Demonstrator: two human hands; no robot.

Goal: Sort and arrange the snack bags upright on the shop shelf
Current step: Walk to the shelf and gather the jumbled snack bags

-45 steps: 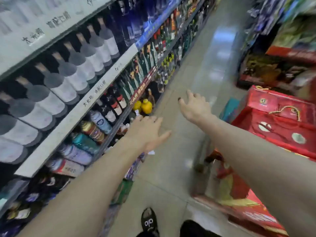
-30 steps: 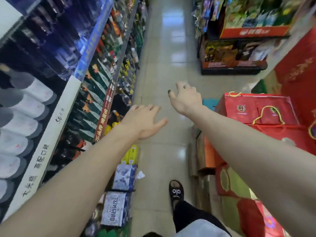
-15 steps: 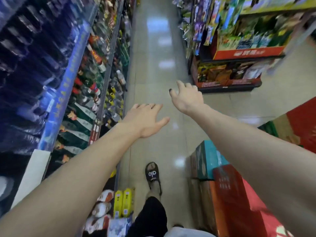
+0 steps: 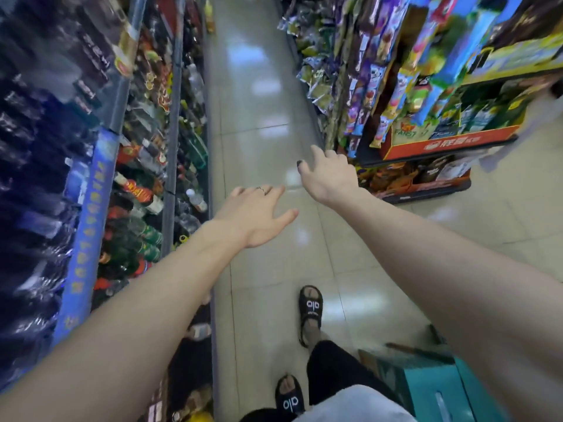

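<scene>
Both arms are held out ahead over the aisle floor [image 4: 259, 123]. The left hand [image 4: 254, 216] is kept loose, fingers relaxed and spread, nothing held; a ring is seen on one finger. The right hand [image 4: 330, 178] is likewise empty, fingers loosely curled, dark nail polish visible on the thumb. The two hands are near each other but apart.

Change against the earlier frames: the view has been swung from the bottle shelf [image 4: 146, 153] on the left toward the right side of the aisle, and the red gift boxes seen earlier have dropped out of view. The snack bags [image 4: 318, 86] are now brought into view, hung and stacked along the snack shelf [image 4: 451, 141] to the right, ahead of the right hand and well apart from it. A teal box [image 4: 438, 388] is seen low right, and black sandals [image 4: 310, 309] are seen stepping forward on the tiles.

Meaning for the task: nothing has been sorted yet; the approach phase is judged to be under way, with the shelf only now being reached. The bags are blurred by motion, so which ones are slumped or misplaced cannot be told. Next, a turn toward the right-hand shelf and a reach to the nearest bags are probably needed.
</scene>
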